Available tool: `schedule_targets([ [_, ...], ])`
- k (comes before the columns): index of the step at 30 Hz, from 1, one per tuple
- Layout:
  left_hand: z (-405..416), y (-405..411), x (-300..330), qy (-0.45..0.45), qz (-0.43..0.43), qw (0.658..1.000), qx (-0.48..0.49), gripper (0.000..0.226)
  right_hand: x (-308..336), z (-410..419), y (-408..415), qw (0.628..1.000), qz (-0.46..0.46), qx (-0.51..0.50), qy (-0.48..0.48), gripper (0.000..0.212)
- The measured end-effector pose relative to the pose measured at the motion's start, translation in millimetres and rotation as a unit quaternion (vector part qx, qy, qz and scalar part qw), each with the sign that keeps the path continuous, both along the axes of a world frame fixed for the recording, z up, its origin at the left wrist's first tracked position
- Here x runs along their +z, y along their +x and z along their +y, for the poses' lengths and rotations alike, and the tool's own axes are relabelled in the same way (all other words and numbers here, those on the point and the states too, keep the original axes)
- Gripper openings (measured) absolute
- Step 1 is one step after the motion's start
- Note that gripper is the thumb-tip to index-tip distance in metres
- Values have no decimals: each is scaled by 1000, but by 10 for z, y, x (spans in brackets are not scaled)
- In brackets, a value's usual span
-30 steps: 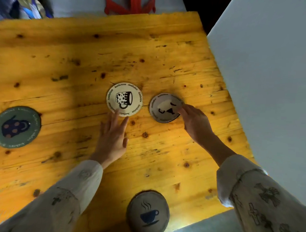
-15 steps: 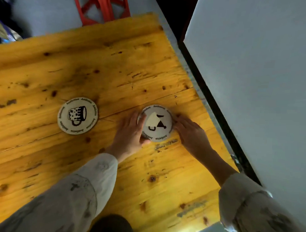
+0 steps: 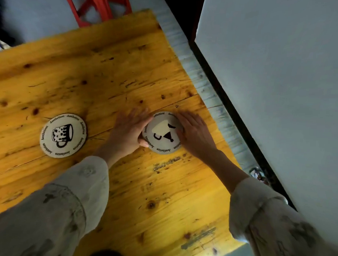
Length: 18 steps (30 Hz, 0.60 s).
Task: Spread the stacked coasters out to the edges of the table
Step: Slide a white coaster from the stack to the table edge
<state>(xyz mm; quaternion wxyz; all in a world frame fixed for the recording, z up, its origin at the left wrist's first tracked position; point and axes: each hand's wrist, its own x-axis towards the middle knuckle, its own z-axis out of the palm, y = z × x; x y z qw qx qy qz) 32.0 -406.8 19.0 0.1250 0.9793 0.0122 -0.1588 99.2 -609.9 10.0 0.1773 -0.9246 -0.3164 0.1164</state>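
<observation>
Nearest the camera, 2 pale printed sleeves reach forward over the yellow knotty wooden table. The left hand lies flat and spread, fingers pointing away, its thumb pressed against the near-left rim of the round white coaster with a cream-and-black cup drawing; this grip is open, touching the edge but not closed around it. The right hand is also flat, fingers extended over the coaster's right rim and covering part of its ringed lettering, palm down, loosely open with nothing clasped. The coaster lies flat on the table between both hands, near the table's right edge but not at it. Being round, it has no long axis; its cup drawing sits tilted, its top toward the far left.

Well apart to the left, a round white coaster with a black spotted mug drawing lies flat and untouched. Beyond the far edge, a red metal frame stands on the grey floor.
</observation>
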Motion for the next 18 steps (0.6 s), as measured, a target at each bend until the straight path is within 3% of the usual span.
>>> schedule_targets([
  [4, -274, -277, -85, -71, -72, 987, 126, 76, -8, 160, 118, 997, -9, 54, -50, 51],
  [10, -484, -373, -179, -73, -12, 990, 119, 114, 69, 224, 188, 997, -9, 41, -60, 50],
  [16, -343, -72, -59, -66, 26, 997, 32, 108, 104, 46, 47, 996, -16, -51, -65, 53],
  [18, -254, 41, -21, -51, 0, 998, 25, 99, 102, -56, -7, 994, -15, -102, -47, 50],
])
